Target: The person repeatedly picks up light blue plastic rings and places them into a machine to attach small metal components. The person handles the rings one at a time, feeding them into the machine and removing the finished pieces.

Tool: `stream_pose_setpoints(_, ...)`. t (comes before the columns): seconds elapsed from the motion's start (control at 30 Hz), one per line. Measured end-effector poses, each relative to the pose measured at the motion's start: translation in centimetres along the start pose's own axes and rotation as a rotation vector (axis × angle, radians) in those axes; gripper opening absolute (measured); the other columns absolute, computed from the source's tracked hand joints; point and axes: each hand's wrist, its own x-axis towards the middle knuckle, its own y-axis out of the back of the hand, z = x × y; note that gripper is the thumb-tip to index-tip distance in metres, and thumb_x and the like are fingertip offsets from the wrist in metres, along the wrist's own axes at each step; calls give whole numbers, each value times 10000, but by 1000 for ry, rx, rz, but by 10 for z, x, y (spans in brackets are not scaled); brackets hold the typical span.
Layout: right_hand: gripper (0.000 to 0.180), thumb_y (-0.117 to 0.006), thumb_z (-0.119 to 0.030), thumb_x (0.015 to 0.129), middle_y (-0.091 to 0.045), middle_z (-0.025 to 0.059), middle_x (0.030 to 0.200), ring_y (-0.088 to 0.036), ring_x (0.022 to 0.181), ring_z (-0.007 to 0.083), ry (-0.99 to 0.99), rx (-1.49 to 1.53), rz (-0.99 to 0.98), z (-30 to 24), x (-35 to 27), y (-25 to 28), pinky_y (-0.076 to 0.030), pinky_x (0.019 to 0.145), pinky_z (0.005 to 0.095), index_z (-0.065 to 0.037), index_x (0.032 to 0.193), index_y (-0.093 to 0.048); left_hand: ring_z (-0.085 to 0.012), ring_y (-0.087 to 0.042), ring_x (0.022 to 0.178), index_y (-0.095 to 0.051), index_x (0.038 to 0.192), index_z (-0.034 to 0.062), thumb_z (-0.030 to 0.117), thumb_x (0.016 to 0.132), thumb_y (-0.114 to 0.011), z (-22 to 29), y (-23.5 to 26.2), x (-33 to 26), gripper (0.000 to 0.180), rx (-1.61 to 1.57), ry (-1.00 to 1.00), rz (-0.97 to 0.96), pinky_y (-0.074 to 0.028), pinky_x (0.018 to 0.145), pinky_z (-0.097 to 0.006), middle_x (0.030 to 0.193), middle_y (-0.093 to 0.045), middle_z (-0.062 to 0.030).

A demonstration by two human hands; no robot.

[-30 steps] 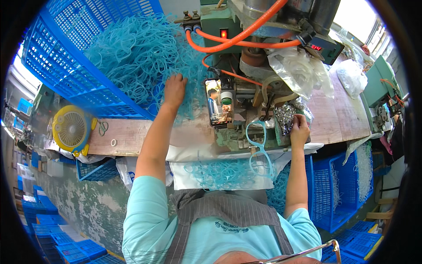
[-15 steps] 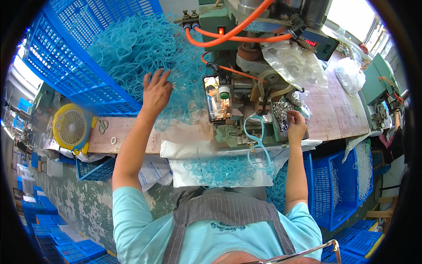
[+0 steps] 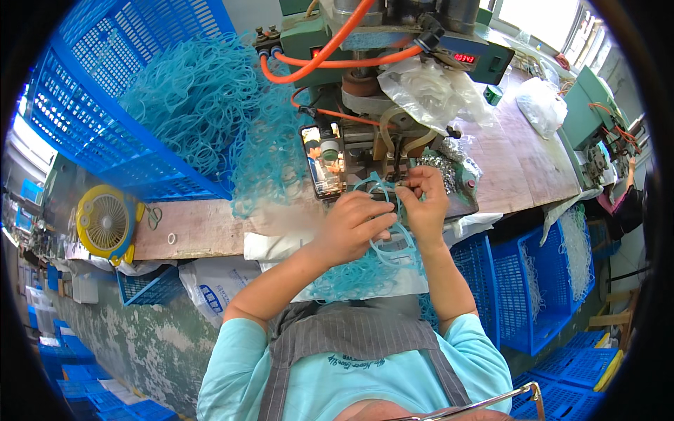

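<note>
My left hand point(image 3: 359, 223) has its fingers closed on a light-blue rubber double-loop strap point(image 3: 407, 247) just in front of the press. Close beside it, my right hand point(image 3: 425, 203) pinches thumb and forefinger together at the strap's upper part; whatever lies between those fingertips is too small to make out. Above both hands is the press point(image 3: 365, 84), with its lower tooling partly covered by them. Behind my right hand lies a heap of small shiny metal parts point(image 3: 439, 168). More blue straps point(image 3: 351, 279) rest on a white cloth over my lap.
A tilted blue crate point(image 3: 105, 158) spills tangled blue straps point(image 3: 189, 105) onto the table at left. A phone point(image 3: 323, 165) leans by the press. Farther left are a yellow fan point(image 3: 105, 223) and scissors point(image 3: 154, 216). Blue crates point(image 3: 537, 295) stand at lower right.
My left hand has left the strap pile and come right to the double-loop strap at the press. My right hand has moved from the metal parts leftward to the same strap.
</note>
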Motion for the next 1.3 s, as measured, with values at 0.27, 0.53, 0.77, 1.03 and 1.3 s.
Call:
stream_pose_setpoints(0.27,421,-706,37,736,-620,16,832,-494,667,45,-72,190,18,-7,5,-20,-392,596,193,-27,1099,-501,-268,-601,891,-618,1076,93,187,729,-752,7,-4,-11,384,-70,-92,-37,-464,822,-423,1079,-636,-91)
stream_pose_setpoints(0.53,319,-670,-14,811,-599,45,912,-528,771,105,64,92,-37,5,9,-12,-441,707,248,-14,1098,-532,-268,-641,836,-648,1001,25,137,886,-637,-4,25,21,161,114,-51,221,-512,754,-393,972,-666,-122)
stream_pose_setpoints(0.77,198,-736,-23,690,-611,41,830,-568,761,218,582,-427,99,11,14,2,-456,693,328,-71,870,-672,-113,-633,852,-663,1057,5,150,963,-571,-15,54,47,196,-438,568,389,-514,707,-241,979,-682,-71)
stream_pose_setpoints(1.03,231,-756,-216,624,-596,-23,937,-516,945,212,750,-698,94,5,-12,-23,-306,867,413,-216,853,-725,-103,-633,797,-675,1035,-1,165,946,-596,-17,62,50,204,-397,585,313,-520,677,-248,937,-684,-73)
stream_pose_setpoints(1.3,142,-735,-16,689,-606,20,794,-557,760,198,500,-286,111,4,-8,-1,-424,730,325,-83,797,-673,-121,-650,781,-669,1020,-12,121,958,-570,-16,71,50,178,-322,618,205,-526,699,-247,945,-691,-85)
